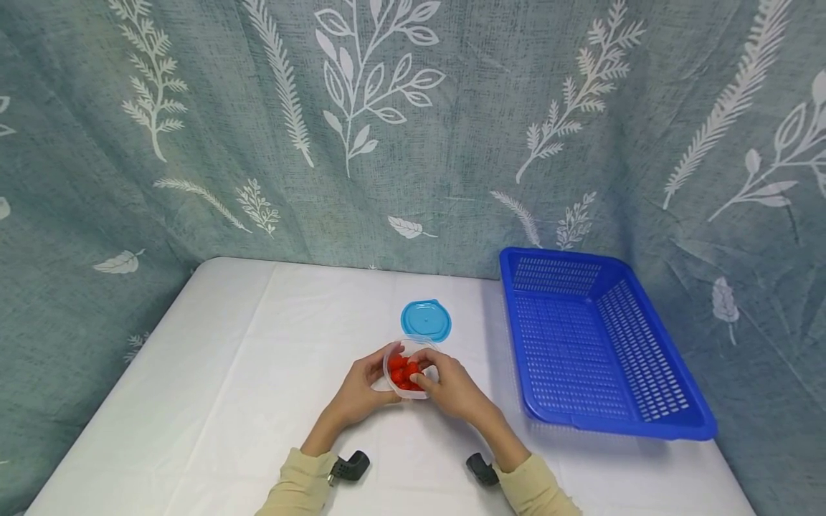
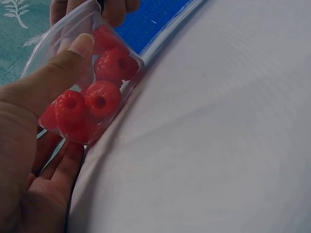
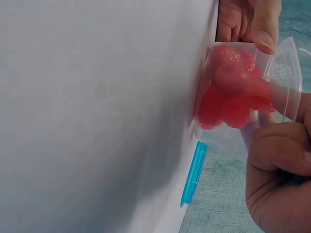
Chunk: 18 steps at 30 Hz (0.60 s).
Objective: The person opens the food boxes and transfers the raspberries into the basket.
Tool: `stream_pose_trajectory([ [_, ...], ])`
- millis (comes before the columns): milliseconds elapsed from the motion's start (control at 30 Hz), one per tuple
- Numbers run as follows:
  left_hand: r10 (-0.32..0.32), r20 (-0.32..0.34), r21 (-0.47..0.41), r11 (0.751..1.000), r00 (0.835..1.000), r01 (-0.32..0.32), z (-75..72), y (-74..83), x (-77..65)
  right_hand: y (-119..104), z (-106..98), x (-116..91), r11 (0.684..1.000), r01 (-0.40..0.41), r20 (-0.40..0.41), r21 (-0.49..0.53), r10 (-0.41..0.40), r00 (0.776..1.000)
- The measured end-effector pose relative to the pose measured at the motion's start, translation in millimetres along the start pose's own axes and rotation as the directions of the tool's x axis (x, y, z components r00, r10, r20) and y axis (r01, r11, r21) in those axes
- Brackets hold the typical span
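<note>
A small clear plastic container (image 1: pixel 389 380) with several red raspberries (image 1: pixel 399 374) in it stands on the white table. My left hand (image 1: pixel 359 388) grips it from the left side, the thumb (image 2: pixel 58 68) over its near wall and the other fingers behind. Hollow ends of some raspberries (image 2: pixel 102 98) show through the wall in the left wrist view. From the right, my right hand (image 1: pixel 454 387) reaches over the rim, thumb and forefinger inside, pinching a raspberry (image 1: pixel 411 368). The container wall blurs those fingertips in the right wrist view. Just behind the container lies a round blue lid (image 1: pixel 426 320).
A large blue plastic basket (image 1: pixel 571 337) stands at the right of the white table (image 1: pixel 258 373). Patterned green-grey cloth (image 1: pixel 271 129) hangs along the back and sides. A dark device (image 1: pixel 350 466) is worn on each wrist.
</note>
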<state>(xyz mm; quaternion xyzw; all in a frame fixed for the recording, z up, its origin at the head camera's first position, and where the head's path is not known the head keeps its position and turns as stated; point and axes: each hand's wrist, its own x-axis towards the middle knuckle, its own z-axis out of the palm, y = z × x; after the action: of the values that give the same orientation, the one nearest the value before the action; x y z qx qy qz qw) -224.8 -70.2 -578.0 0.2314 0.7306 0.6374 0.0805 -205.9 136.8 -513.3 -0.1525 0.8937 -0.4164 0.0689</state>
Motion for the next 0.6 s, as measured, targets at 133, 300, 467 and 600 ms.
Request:
stream_pose_trajectory([
  [133,-0.007,-0.005,0.003,1.0,1.0,0.007,0.3,-0.5,0.3,0.3,-0.5,-0.6,1.0,0.022,-0.033,0.01,-0.022,0.999],
  [300,-0.021,-0.008,0.018,1.0,1.0,0.021,1.1,-1.5,0.1,-0.7,-1.3,-5.3,1.0,0.03,-0.076,0.007,-0.029,0.997],
  [467,-0.012,-0.013,0.017,1.0,1.0,0.012,1.9,-0.5,0.0,-3.3,-1.7,-11.4,0.999,0.015,-0.164,0.044,-0.007,0.986],
  [600,-0.039,-0.019,0.022,0.999,0.999,0.039,1.5,1.4,-0.1,-8.2,-3.6,-16.3,0.994,0.021,-0.209,0.107,0.002,0.978],
])
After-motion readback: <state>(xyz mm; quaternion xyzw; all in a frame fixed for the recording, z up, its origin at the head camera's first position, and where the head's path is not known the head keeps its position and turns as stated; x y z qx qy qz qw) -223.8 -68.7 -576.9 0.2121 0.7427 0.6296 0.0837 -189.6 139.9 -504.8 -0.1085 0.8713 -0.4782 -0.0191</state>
